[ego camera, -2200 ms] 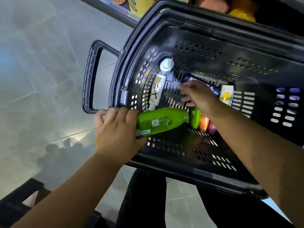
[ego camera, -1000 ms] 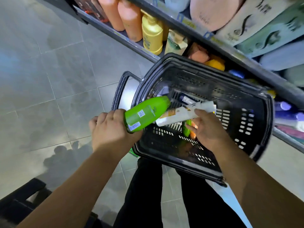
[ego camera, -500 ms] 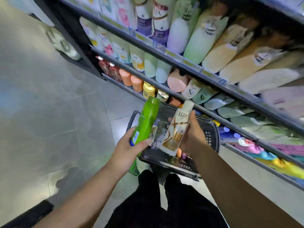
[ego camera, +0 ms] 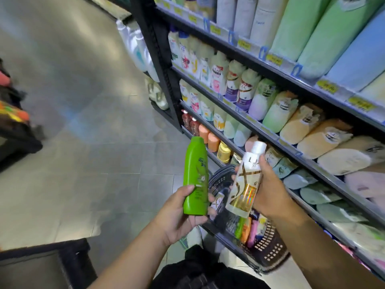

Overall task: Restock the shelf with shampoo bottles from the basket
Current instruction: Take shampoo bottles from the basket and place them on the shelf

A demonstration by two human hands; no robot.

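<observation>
Green bottle (ego camera: 196,178): held upright above the floor, its long axis near vertical, rounded cap end pointed up; smooth glossy plastic with a flattened oval body.
White and gold bottle (ego camera: 246,184): held just to the right of the green one, long axis tilted, white cap pointed up and to the right toward the shelf; a shiny gold label is seen on its front.
Left hand (ego camera: 178,213): fingers are clenched round the lower part of the green bottle.
Right hand (ego camera: 268,190): fingers are wrapped round the middle of the white and gold bottle.
Basket (ego camera: 268,250): dark perforated plastic, seen below both hands, several bottles lying inside.
Shelf (ego camera: 268,134): dark metal tiers, packed with rows of bottles and soft pouches.
Floor (ego camera: 93,163): grey tiles.
</observation>
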